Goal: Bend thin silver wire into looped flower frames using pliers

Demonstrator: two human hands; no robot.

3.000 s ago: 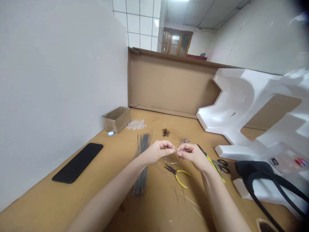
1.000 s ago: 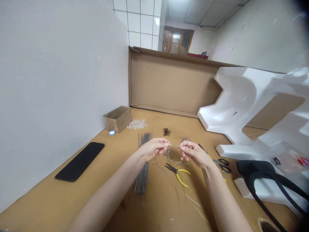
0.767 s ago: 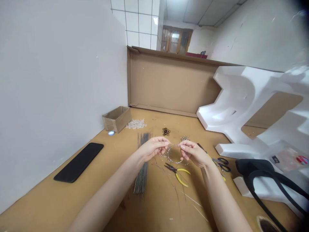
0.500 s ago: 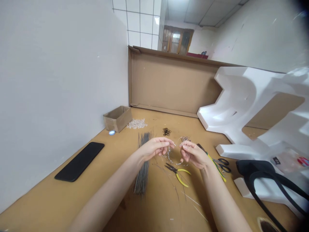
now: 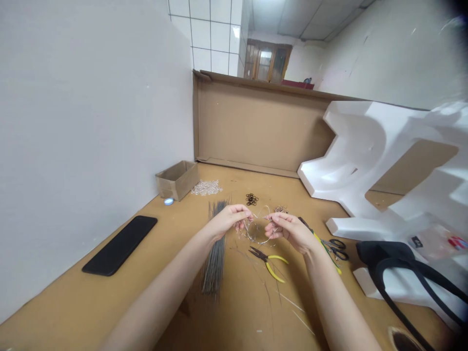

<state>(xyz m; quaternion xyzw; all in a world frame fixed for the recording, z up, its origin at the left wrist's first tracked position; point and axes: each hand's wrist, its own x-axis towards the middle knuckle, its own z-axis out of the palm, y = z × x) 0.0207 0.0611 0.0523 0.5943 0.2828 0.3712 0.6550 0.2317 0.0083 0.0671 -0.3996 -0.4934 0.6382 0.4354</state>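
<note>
My left hand (image 5: 234, 218) pinches one side of a thin silvery wire loop (image 5: 262, 242) above the table. Small pale bits sit along the wire, too fine to make out. My right hand (image 5: 283, 227) has its fingertips closed on the loop's other side, a short gap away from the left. Below both hands lie pliers with yellow handles (image 5: 274, 263), jaws toward the upper left. A bundle of thin grey wires (image 5: 214, 265) stretches under my left wrist. Past the hands are a small pile of black rings (image 5: 251, 199) and a coil of fine wire (image 5: 281, 209).
A small cardboard box (image 5: 177, 180) stands by a heap of clear beads (image 5: 206, 187) and a blue-white cap (image 5: 168, 201). A black phone-like slab (image 5: 120, 245) lies left. Scissors (image 5: 338, 248) lie right, near white foam (image 5: 351, 161) and a black strap (image 5: 387, 253). Loose wire pieces lie in front.
Both hands have shifted slightly left with the wire loop still between them. More of the loop's round shape shows now, and my right fingers have spread a little.
</note>
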